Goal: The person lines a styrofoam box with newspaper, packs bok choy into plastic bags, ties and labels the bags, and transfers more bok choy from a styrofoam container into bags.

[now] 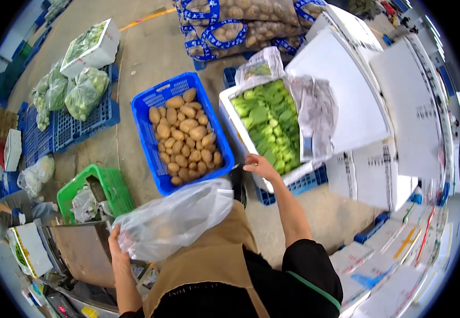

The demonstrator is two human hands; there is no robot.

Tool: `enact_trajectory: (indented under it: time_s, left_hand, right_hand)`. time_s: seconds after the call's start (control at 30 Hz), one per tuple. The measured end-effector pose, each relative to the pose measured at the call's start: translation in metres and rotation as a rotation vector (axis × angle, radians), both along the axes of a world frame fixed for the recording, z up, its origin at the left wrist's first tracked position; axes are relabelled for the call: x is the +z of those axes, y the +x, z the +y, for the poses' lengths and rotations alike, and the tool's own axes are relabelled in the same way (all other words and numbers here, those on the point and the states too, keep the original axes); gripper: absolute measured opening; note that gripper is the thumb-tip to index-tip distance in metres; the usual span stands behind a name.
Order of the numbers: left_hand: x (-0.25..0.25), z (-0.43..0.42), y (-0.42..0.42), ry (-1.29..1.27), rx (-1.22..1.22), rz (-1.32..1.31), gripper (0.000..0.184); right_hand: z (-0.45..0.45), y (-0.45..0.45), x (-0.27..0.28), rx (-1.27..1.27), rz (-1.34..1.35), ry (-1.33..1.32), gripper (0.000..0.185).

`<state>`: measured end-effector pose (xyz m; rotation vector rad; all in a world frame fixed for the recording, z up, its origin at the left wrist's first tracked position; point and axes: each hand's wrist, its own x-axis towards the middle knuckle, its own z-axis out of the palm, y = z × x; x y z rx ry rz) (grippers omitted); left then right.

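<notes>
My left hand [117, 248] grips a clear plastic bag [174, 217] by its left end. The bag spreads across in front of my apron and looks limp; its near side covers part of my front. My right hand [260, 165] hovers by the near left edge of a white foam box [233, 114], its fingers loosely bent and a little apart, with nothing visible in them. Leafy green vegetables [271, 124] fill that box. Just beyond the bag stands a blue crate [144, 114] holding many potatoes [187, 126].
Net sacks of potatoes [240, 32] are stacked at the back. A foam lid [341, 90] and cartons [415, 106] rise on the right. To the left are a green crate [116, 185], bagged vegetables [88, 93] and blue pallets [73, 132]. Another person [18, 206] is at far left.
</notes>
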<state>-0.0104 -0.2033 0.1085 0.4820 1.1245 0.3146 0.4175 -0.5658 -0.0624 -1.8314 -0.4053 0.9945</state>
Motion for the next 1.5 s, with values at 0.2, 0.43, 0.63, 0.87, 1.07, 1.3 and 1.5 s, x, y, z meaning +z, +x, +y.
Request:
enact_trajectory:
  time_s: [0.2,0.43,0.63,0.87,1.07,1.3,1.5]
  left_hand:
    - [-0.011,-0.075,0.129,-0.081,0.051,0.230,0.040]
    - [-0.034,-0.103,0.191,-0.112,0.141,0.363,0.039]
    - [-0.045,-0.112,0.232,-0.186,0.085,0.382,0.042]
    - [-0.067,-0.124,0.266,-0.278,-0.034,0.452,0.045]
    - [-0.076,-0.130,0.295,-0.273,-0.123,0.478,0.045]
    - [-0.067,-0.120,0.340,0.506,-0.926,0.853,0.034]
    - [-0.072,-0.135,0.355,0.769,-0.919,0.589,0.016]
  right_hand:
    - [0.036,0.188,-0.098,0.542,-1.046,-0.642,0.069]
    - [0.085,0.287,-0.162,1.043,-0.989,-0.457,0.063]
    - [0.079,0.298,-0.176,1.010,-0.870,-0.310,0.071]
    - [0.084,0.279,-0.188,0.838,-0.927,-0.335,0.061]
    - [0.078,0.305,-0.182,0.899,-0.881,-0.165,0.057]
    - [0.081,0.297,-0.202,0.918,-0.914,-0.160,0.063]
    - [0.087,0.322,-0.178,1.050,-0.908,-0.143,0.069]
